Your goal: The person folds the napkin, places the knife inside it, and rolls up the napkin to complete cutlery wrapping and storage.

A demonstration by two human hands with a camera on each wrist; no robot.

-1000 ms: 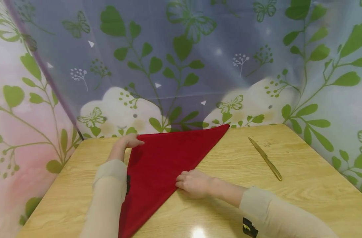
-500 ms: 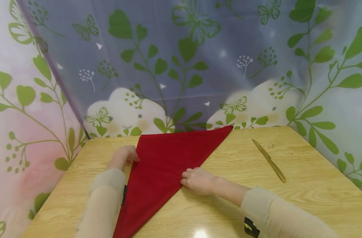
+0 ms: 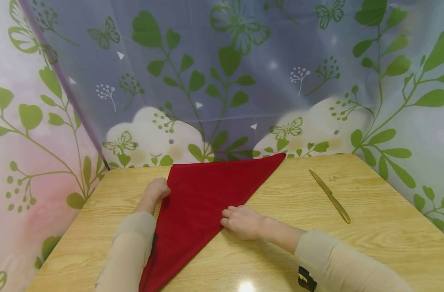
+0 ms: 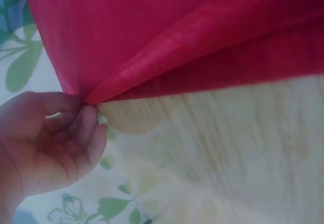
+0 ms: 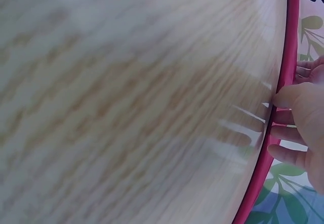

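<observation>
A red cloth (image 3: 200, 194), folded into a triangle, lies on the wooden table, its long folded edge running diagonally toward me. At its left edge my left hand (image 3: 158, 189) pinches the fabric. The left wrist view shows thumb and forefinger of that left hand (image 4: 61, 138) nipping the edge, where the upper layer of the cloth (image 4: 192, 41) bulges away from the lower one. Midway along the diagonal fold rests my right hand (image 3: 244, 222). In the right wrist view its fingers (image 5: 288, 133) are fairly straight, tips touching the fold (image 5: 266, 165).
A gold-coloured knife (image 3: 329, 196) lies on the right side of the wooden table (image 3: 382, 227), apart from the cloth. A printed curtain with leaves and butterflies (image 3: 193, 61) rises behind the table's far edge and along both sides.
My left hand has moved from the cloth's far left corner down along its left edge and now pinches it there. The right hand stays at the fold. The view has shifted slightly.
</observation>
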